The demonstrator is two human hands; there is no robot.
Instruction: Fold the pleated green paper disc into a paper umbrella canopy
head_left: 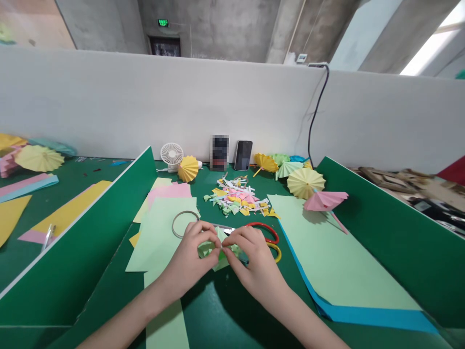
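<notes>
My left hand (198, 252) and my right hand (250, 252) meet over the middle of the green table, fingertips pinched together at nearly the same spot. Between them is a folded light green paper piece (221, 261), partly covered by the fingers. Whether its top is being twisted or pressed cannot be made out. Just behind my right hand lie scissors with one red and one yellow handle (279, 253), their blades pointing left. A tape-like ring (173, 225) rests on light green sheets (156, 252) beside my left hand.
Colourful paper scraps (241, 196) are heaped behind my hands. Paper umbrellas, one pink (325, 200), stand at the right on green and blue sheets (356, 271). A small fan (172, 154) and a phone (243, 155) stand at the back. Green dividers (119, 218) flank the table.
</notes>
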